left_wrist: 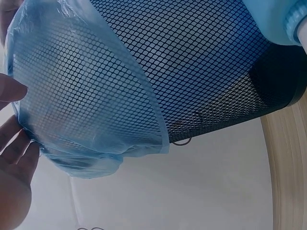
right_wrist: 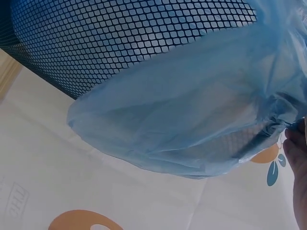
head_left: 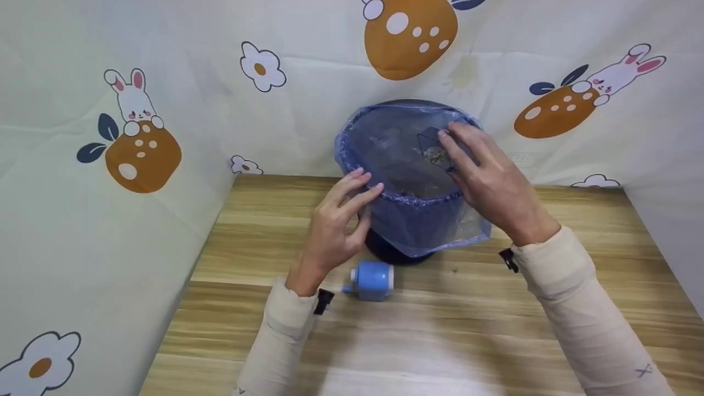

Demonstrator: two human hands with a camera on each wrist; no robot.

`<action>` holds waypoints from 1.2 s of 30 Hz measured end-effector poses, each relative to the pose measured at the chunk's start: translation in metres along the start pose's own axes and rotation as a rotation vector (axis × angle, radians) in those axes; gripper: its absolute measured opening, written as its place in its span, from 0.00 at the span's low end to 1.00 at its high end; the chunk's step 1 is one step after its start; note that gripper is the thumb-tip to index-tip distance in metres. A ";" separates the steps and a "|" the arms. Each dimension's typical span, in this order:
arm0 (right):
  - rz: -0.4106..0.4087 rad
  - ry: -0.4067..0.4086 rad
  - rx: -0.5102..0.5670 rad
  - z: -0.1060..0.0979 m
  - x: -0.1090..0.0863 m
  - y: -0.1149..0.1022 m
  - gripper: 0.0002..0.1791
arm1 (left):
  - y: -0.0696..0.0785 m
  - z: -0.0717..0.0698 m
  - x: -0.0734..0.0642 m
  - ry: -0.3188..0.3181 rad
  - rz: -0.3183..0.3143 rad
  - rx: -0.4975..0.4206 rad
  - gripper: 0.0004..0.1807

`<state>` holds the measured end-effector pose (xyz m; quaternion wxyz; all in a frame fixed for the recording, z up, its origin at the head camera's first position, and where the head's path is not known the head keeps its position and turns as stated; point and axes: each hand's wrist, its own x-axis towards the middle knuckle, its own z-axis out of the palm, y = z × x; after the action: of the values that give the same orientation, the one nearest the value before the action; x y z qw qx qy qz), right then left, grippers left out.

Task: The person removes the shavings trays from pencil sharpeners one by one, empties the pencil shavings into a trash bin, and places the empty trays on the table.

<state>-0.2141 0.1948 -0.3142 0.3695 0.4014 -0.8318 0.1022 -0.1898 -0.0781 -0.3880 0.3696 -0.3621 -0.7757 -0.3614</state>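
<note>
A mesh wastebasket (left_wrist: pixel 211 96) stands upright on the table, lined with a blue plastic bag (head_left: pixel 418 225) folded out over its rim. Over the basket's mouth my right hand (head_left: pixel 489 176) pinches a small see-through shavings drawer (head_left: pixel 422 142), tilted, with pencil shavings (head_left: pixel 436 156) in it. My left hand (head_left: pixel 338 225) touches the near left of the bagged rim with its fingers fairly straight. Just in front of the basket is a blue crank pencil sharpener (head_left: pixel 374 280). The wrist views hide the drawer.
The wooden tabletop (head_left: pixel 467 330) spreads out in front of the basket. A pale cloth (head_left: pixel 308 126) printed with rabbits and flowers hangs behind it and at the sides.
</note>
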 end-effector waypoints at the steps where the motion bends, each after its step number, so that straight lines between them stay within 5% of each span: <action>1: -0.009 -0.005 -0.014 0.000 0.000 0.000 0.33 | 0.000 0.000 0.000 0.000 0.000 0.000 0.23; 25: -0.084 0.039 -0.062 0.000 0.001 -0.001 0.28 | -0.001 0.001 0.001 0.017 -0.006 -0.035 0.22; 36: -0.107 0.032 -0.045 0.001 0.002 -0.001 0.34 | -0.001 0.001 0.001 0.008 -0.023 -0.033 0.22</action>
<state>-0.2144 0.1929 -0.3138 0.3965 0.4351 -0.8053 0.0701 -0.1917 -0.0771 -0.3880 0.3624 -0.3576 -0.7722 -0.3800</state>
